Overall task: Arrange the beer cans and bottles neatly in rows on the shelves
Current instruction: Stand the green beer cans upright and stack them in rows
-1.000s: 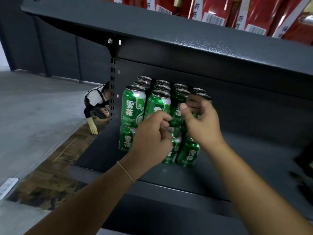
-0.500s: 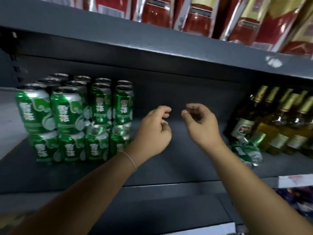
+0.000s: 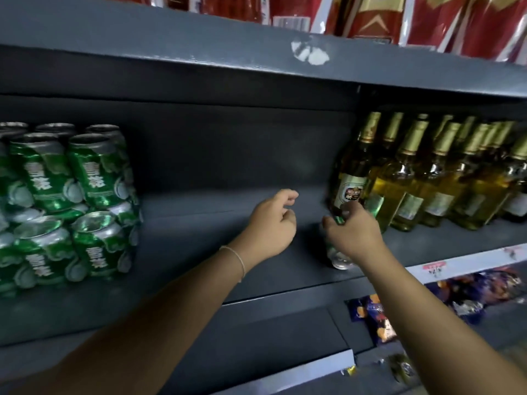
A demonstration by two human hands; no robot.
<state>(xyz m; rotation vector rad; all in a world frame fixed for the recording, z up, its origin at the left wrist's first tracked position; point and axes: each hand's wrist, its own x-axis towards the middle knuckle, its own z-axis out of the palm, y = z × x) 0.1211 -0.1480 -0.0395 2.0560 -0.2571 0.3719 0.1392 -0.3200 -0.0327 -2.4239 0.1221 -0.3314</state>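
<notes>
Green beer cans [image 3: 71, 206] stand in two stacked layers at the left of the dark shelf [image 3: 199, 252]. Gold-capped beer bottles [image 3: 427, 181] stand in rows at the right. One more green can [image 3: 339, 259] lies on its side in front of the leftmost bottle, its end facing me. My right hand [image 3: 353, 235] is down over this can, thumb on its left side and fingers curled across its top. My left hand [image 3: 273, 223] hovers over the shelf's bare middle, fingers loosely curled, holding nothing.
Red packages [image 3: 370, 15] fill the shelf above, whose front edge [image 3: 256, 49] overhangs low. Below at the right lie snack packets [image 3: 470, 292] behind a white price strip [image 3: 456, 266]. Bare shelf spans between the cans and the bottles.
My view and both hands have swung right, away from the can stack toward the bottles. My right hand has come down onto the lying can; my left hand stays empty.
</notes>
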